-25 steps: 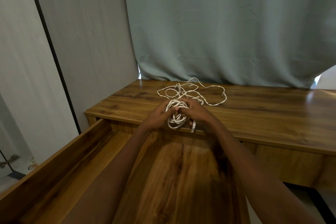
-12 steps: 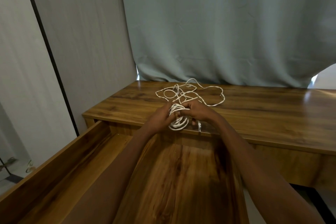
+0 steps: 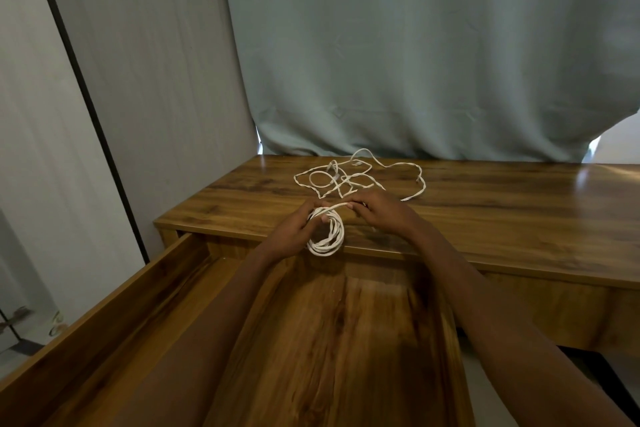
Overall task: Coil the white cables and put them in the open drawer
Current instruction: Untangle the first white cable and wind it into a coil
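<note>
In the middle of the frame the left hand (image 3: 296, 230) grips a round coil of white braided cable (image 3: 327, 234), its fingers curled through the loops. The coil hangs at the front edge of the brown wooden table (image 3: 502, 218), just above the back of the open wooden drawer (image 3: 104, 305). The right hand (image 3: 382, 213), just to the right of the coil, pinches between its fingers one strand of the same cable, and this strand runs from the top of the coil to its fingertips. Higher in the frame, behind both hands, a loose tangle of white cable (image 3: 356, 175) lies spread on the table top; whether it is one cable or several I cannot tell. The drawer fills the lower part of the frame, under both forearms. A grey-green curtain (image 3: 415, 45) hangs behind the table, and pale wall panels (image 3: 138, 62) stand at the left.
</note>
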Demonstrator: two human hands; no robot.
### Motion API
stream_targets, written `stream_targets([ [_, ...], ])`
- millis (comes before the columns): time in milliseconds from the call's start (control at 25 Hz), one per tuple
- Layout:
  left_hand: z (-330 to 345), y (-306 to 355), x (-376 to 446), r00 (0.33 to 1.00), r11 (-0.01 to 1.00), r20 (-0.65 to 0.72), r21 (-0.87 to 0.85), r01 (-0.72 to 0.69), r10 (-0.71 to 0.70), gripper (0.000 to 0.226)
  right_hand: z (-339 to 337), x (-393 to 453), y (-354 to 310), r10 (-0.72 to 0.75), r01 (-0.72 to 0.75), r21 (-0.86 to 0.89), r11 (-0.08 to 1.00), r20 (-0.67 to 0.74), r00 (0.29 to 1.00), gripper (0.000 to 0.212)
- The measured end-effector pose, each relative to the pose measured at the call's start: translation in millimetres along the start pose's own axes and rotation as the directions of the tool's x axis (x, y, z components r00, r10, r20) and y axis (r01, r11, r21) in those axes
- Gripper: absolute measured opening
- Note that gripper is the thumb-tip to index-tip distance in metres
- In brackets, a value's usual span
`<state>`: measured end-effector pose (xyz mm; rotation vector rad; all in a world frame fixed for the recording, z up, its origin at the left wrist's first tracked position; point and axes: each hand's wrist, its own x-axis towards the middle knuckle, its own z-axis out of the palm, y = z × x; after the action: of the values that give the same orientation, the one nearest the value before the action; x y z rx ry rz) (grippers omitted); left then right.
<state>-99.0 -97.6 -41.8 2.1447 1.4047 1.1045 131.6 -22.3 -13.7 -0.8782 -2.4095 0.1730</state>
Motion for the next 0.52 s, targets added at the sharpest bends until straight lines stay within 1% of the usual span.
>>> stream_targets([
  [40, 0.1, -0.6, -1.4, 1.000, 1.000, 0.005, -0.021, 0.014, -0.014, 0.027, 5.5, 1.3, 0.7, -0.023, 0.014, -0.118, 0.993, -0.075, 0.997, 0.022],
  [80, 1.2, -0.3, -2.7, 0.999, 0.999, 0.022, -0.043, 0.026, -0.025, 0.026, 8.9, 2.2, -1.1, -0.027, -0.011, -0.211, 0.977, -0.177, 0.984, 0.025],
  [160, 4.3, 3.5, -3.3, 0.998, 0.995, 0.049, -0.088, 0.047, -0.043, 0.028, 12.8, 6.2, -4.7, -0.010, -0.096, -0.279, 0.956, -0.355, 0.935, 0.026],
  [200, 5.5, 5.0, -2.4, 0.999, 0.992, 0.034, -0.119, 0.045, -0.041, 0.031, 14.4, 9.3, -6.8, 0.001, -0.118, -0.268, 0.956, -0.400, 0.917, 0.026],
  [280, 6.3, 9.0, 0.4, 0.999, 0.983, -0.017, -0.181, 0.027, -0.031, 0.038, 18.3, 14.3, -7.6, 0.039, -0.125, -0.172, 0.977, -0.431, 0.901, 0.025],
  [400, 3.6, 18.2, 1.9, 0.997, 0.967, -0.055, -0.252, 0.032, -0.047, 0.041, 26.4, 13.0, -6.0, 0.086, -0.077, 0.037, 0.996, -0.411, 0.908, 0.021],
  [440, 3.2, 18.4, 2.4, 0.997, 0.960, -0.060, -0.279, 0.031, -0.050, 0.038, 30.8, 11.7, -2.9, 0.116, -0.075, 0.117, 0.990, -0.396, 0.911, 0.020],
  [480, 3.0, 17.9, 2.0, 0.996, 0.953, -0.066, -0.302, 0.033, -0.055, 0.035, 34.3, 10.8, -1.4, 0.177, -0.096, 0.227, 0.969, -0.370, 0.912, 0.019],
  [520, 3.4, 17.8, 1.3, 0.995, 0.947, -0.073, -0.318, 0.037, -0.063, 0.033, 36.3, 10.8, -2.1, 0.260, -0.134, 0.366, 0.921, -0.321, 0.911, 0.017],
])
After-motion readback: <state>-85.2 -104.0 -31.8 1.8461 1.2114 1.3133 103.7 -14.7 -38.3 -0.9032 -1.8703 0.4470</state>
